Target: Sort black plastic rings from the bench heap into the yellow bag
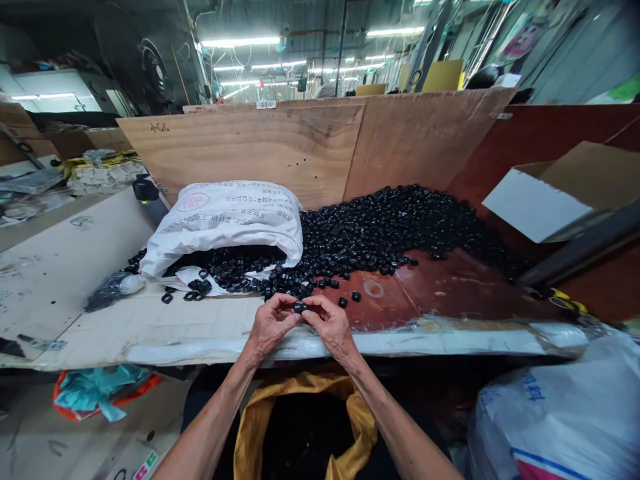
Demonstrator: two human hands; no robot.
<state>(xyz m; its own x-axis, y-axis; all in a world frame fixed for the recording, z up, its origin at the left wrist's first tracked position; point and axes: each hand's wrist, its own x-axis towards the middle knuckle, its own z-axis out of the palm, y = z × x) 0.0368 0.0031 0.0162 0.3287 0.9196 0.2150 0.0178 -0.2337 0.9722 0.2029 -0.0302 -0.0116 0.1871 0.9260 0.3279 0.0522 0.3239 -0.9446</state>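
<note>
Black part [300,307] is up between both hands, over the front edge of the table [430,293]. Left hand [273,321] pinches it from one side, right hand [331,321] from the other — fingertips closed on it at both ends. One piece or two fitted together: too small to tell.

Progress: one part in work, plenty left by my read. Big loose pile [390,220] behind and to the right, more spilling from the mouth of the white sack [230,207], a few rings [200,287] off to the left. Can't split handled from unhandled by eye. Gold bag [253,413] stands open below the hands; inside is dark, so no count from there.

Around: wood panel [240,140] along the back, carton [543,203] at right above a metal bar [585,247], plastic bag [555,407] low right, orange-rimmed bin [63,403] low left.

Obstructions: nothing between hands and gold bag except the table edge. Sack and spill crowd the left side — stray parts sit just beyond the fingers.
</note>
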